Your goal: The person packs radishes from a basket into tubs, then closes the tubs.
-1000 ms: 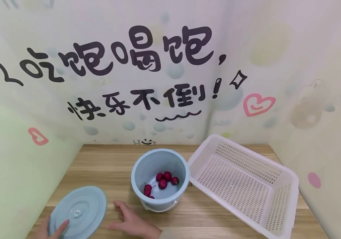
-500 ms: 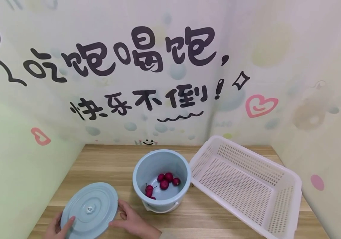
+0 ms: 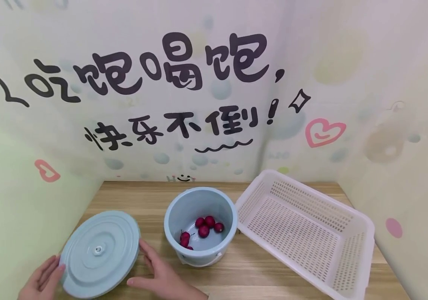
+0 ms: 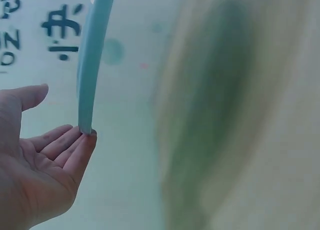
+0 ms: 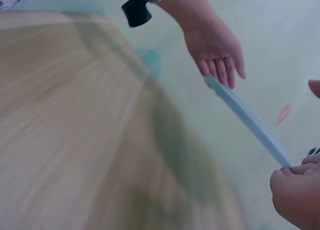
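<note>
A round light blue lid [image 3: 98,252] with a small knob in its centre is held off the table between both hands. Fingertips of my left hand [image 4: 47,160] touch its edge from below, the thumb standing apart; in the head view the left hand is at the lid's left side. My right hand [image 3: 163,275] touches the opposite edge with its fingers, its thumb away from the lid. To the right stands a light blue bucket [image 3: 201,253], uncovered, with several small round red radishes [image 3: 204,231] at the bottom. The right wrist view shows the lid [image 5: 250,120] edge-on.
A white perforated basket [image 3: 300,233] stands right of the bucket, set at an angle. The wooden table [image 3: 131,200] meets printed walls at the back and sides. The lid's blurred shadow falls on the table in the wrist views.
The right hand reached the lid's right edge. The lid first shifted right, then left and farther up in view. The left thumb has come off the lid's top. Bucket and basket stayed put.
</note>
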A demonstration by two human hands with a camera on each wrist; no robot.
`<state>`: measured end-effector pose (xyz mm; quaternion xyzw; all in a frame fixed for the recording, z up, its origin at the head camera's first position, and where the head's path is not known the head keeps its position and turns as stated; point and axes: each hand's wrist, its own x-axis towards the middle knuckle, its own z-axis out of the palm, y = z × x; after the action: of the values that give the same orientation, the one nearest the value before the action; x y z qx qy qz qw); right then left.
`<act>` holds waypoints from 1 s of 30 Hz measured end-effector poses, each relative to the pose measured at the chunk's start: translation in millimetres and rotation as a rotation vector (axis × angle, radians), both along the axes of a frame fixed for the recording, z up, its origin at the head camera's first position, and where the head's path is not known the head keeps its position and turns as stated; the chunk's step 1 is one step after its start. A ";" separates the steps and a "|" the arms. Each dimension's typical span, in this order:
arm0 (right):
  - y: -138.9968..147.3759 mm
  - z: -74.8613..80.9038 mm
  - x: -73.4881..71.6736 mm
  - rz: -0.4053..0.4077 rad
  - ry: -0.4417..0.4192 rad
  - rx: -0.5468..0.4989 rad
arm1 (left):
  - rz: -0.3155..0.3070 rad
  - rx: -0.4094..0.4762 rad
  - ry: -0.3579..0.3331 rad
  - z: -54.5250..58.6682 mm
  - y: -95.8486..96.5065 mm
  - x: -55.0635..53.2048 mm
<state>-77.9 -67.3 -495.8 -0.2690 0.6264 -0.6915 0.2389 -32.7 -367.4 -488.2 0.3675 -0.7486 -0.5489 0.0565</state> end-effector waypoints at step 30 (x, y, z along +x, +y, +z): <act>171.1 51.2 -27.4 -0.853 0.363 0.049 | -0.382 -0.276 0.546 55.6 215.9 -53.6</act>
<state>-105.3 103.9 -444.6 -0.0982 0.7289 -0.6548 -0.1742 -86.4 -151.5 -432.6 0.0497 -0.8281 -0.5213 0.2000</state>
